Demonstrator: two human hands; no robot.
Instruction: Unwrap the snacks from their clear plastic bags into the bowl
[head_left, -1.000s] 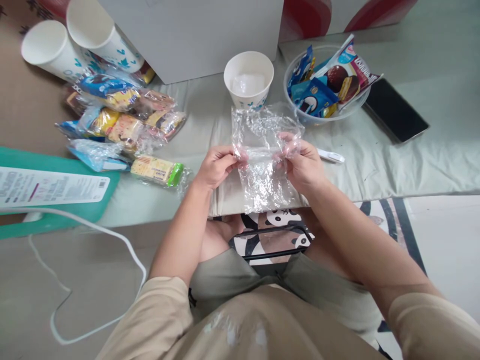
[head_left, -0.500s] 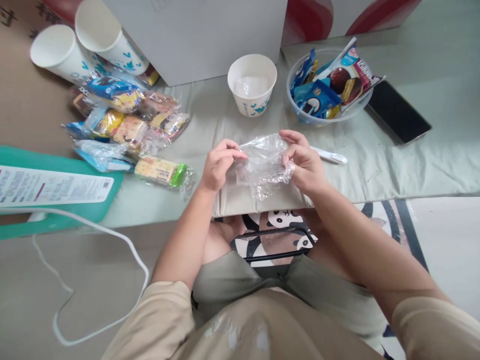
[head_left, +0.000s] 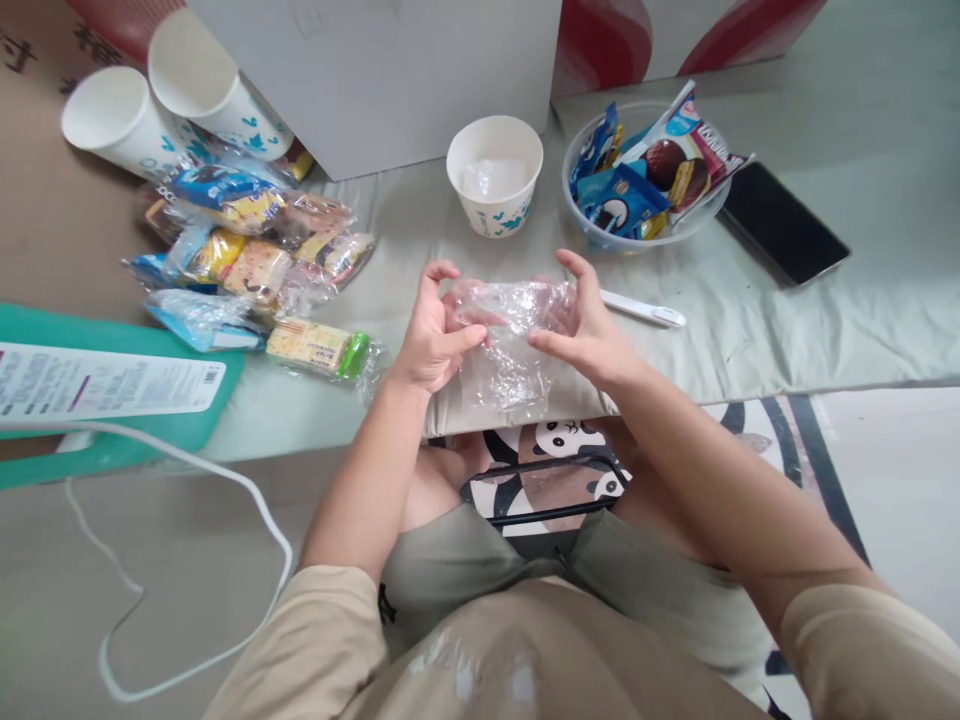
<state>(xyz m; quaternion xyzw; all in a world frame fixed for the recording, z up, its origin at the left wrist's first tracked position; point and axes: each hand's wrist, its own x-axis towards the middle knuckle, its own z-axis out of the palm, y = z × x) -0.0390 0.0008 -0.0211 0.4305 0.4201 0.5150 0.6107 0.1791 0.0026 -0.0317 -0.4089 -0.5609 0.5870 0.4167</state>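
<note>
A clear, crinkled plastic bag (head_left: 514, 360) is stretched between my two hands above the front of the cloth-covered surface. My left hand (head_left: 437, 335) grips its left side, the thumb in front and the fingers partly behind the film. On the other side my right hand (head_left: 589, 325) has hold of it, the index finger raised and the thumb pressed towards the middle. Just beyond stands a white paper cup (head_left: 496, 190) with blue-green prints and something clear inside. A white pen-like stick (head_left: 643, 309) lies beside my right hand.
Wrapped snacks (head_left: 255, 240) are heaped at the left near two tilted paper cups (head_left: 112, 115). A clear bowl (head_left: 600, 238) of snack packets and a black phone (head_left: 784, 222) sit at right. White boxes (head_left: 405, 80) stand behind; a green panel (head_left: 202, 400) is left.
Both hands have turned so the thumbs face me, and the plastic bag now hangs spread between them. The whole view has shifted slightly.
</note>
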